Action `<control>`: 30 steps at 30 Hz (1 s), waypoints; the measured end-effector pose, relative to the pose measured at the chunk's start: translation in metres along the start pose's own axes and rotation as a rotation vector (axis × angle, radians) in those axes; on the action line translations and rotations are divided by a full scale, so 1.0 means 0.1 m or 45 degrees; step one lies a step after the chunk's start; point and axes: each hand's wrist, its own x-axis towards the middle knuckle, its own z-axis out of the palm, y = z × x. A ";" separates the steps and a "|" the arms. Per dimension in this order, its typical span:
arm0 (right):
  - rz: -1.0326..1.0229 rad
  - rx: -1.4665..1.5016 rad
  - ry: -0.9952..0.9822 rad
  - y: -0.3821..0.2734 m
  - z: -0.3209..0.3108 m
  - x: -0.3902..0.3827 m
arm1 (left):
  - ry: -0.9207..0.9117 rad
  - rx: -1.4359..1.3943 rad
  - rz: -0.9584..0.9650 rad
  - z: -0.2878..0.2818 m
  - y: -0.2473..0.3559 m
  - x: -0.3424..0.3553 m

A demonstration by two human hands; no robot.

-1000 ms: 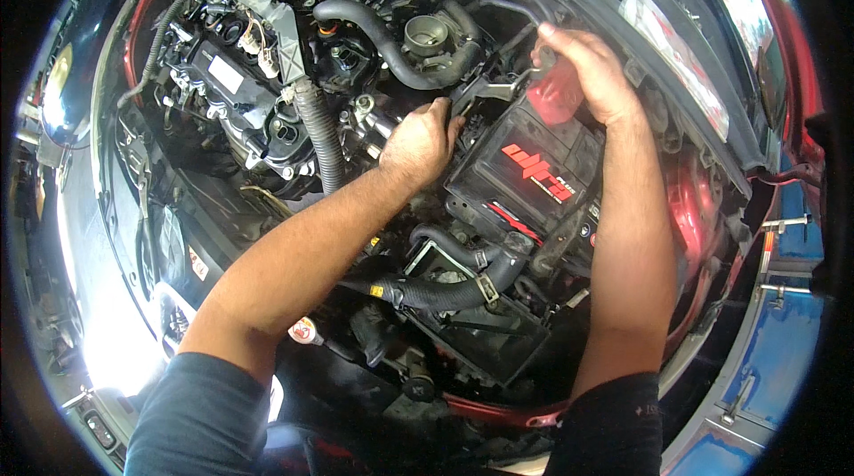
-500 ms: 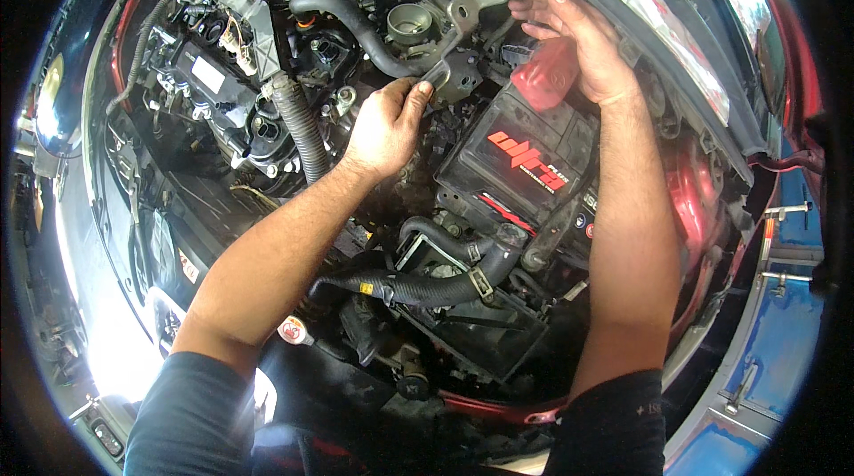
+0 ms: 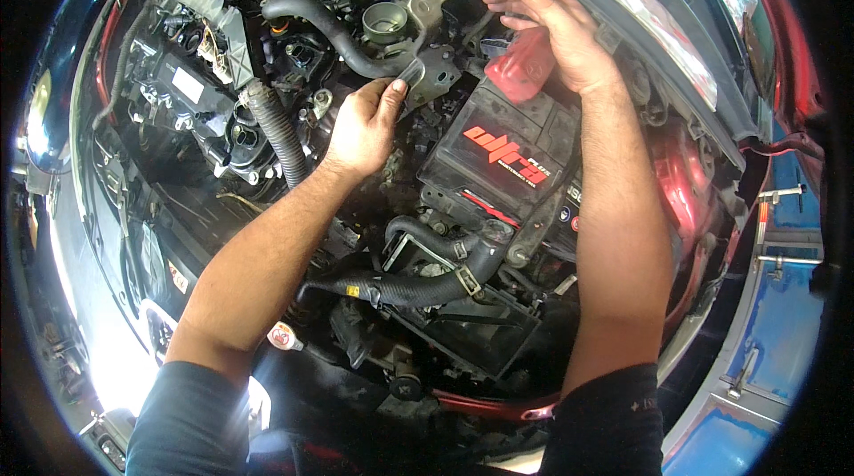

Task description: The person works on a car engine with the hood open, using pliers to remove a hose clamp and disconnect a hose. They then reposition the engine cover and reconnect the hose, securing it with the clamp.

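Note:
My left hand (image 3: 363,127) is closed on the lower edge of a bent grey metal bracket (image 3: 431,6), thumb on top and fingers curled beneath. The bracket rises at an angle beside the round throttle body opening (image 3: 385,22) and a curved black hose (image 3: 325,24). My right hand (image 3: 567,42) is raised at the far side of the black car battery (image 3: 498,142), fingers stretched out and pointing toward the bracket's upper end, with a gap between. Just under the right palm sits a red terminal cover (image 3: 519,65); whether the palm touches it I cannot tell.
The engine (image 3: 182,89) fills the left, with a ribbed conduit (image 3: 274,133) running down from it. A thick black hose (image 3: 418,287) crosses in front of the battery. A yellow-and-white cap tag (image 3: 283,336) lies near my left forearm. Blue metal drawers (image 3: 783,316) stand at the right.
The whole view has shifted, so the scene sits a little farther left and up. The bracket's upper end has tipped slightly left. Both hands keep nearly the same pose.

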 end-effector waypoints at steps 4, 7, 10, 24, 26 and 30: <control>-0.009 0.033 -0.011 0.02 -0.02 0.01 | -0.036 -0.014 -0.041 -0.01 -0.02 0.00; -0.023 0.027 -0.017 0.03 -0.02 0.02 | 0.004 -0.058 0.017 0.01 -0.03 0.01; -0.016 0.031 -0.015 0.03 -0.02 0.01 | 0.030 -0.049 0.043 0.01 -0.02 0.01; 0.253 0.021 -0.041 0.04 -0.04 0.04 | -0.039 0.340 0.020 0.34 -0.08 -0.34; 0.254 0.048 -0.054 0.03 -0.04 0.04 | -0.076 0.393 -0.044 0.35 -0.10 -0.29; 0.254 0.091 -0.031 0.02 -0.02 0.03 | -0.061 0.367 -0.025 0.37 -0.12 -0.27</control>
